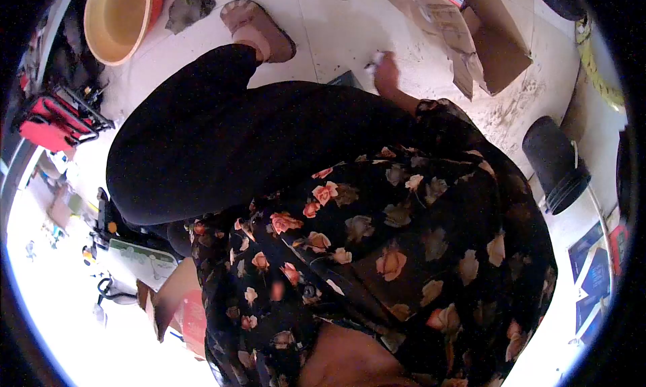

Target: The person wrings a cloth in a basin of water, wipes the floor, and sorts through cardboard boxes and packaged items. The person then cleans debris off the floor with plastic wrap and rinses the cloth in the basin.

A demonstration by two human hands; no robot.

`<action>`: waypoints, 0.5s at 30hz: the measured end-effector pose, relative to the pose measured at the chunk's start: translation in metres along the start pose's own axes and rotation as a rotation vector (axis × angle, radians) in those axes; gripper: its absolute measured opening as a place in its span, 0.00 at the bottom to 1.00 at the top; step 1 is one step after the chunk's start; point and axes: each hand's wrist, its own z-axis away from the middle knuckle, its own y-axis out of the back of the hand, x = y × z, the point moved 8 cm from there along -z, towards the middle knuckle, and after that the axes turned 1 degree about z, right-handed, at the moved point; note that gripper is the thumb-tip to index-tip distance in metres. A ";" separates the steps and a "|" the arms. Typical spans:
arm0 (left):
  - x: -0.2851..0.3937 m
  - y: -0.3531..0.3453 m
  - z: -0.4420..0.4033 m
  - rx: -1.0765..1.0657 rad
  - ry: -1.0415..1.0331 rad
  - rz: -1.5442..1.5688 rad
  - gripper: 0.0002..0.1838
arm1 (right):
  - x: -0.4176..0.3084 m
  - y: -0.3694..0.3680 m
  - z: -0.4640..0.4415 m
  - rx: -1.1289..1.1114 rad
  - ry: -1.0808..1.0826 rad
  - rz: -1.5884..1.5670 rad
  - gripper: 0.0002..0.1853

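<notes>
My right hand (386,76) reaches out low over the pale tiled floor (336,23), past my dark-trousered leg (256,131). Its fingers look closed around a small whitish object (372,66), too blurred to name. Just left of that hand, a dark flat piece (346,79) shows partly behind my leg. My foot in a brown slipper (259,30) rests on the floor farther left. My left hand does not appear; my floral shirt (377,239) fills the lower middle.
An opened cardboard box (498,47) stands at upper right, near dirt smudges. Below it a black bucket (555,165) lies tilted. A yellow-orange basin (118,20) and a crumpled grey rag (190,9) are at upper left. A red object (57,123) sits at the left.
</notes>
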 end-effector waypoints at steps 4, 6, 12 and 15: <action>0.000 0.010 0.005 0.073 0.057 0.085 0.16 | -0.086 -0.031 -0.008 -0.195 0.358 0.052 0.21; -0.001 0.013 0.012 0.113 0.087 0.139 0.16 | -0.100 -0.007 -0.008 -0.156 0.349 0.031 0.20; -0.022 0.019 0.049 0.239 0.207 0.342 0.17 | -0.113 0.065 -0.009 0.187 0.517 0.098 0.17; -0.036 0.017 0.066 0.287 0.262 0.444 0.17 | -0.077 0.031 -0.015 0.076 0.598 0.284 0.13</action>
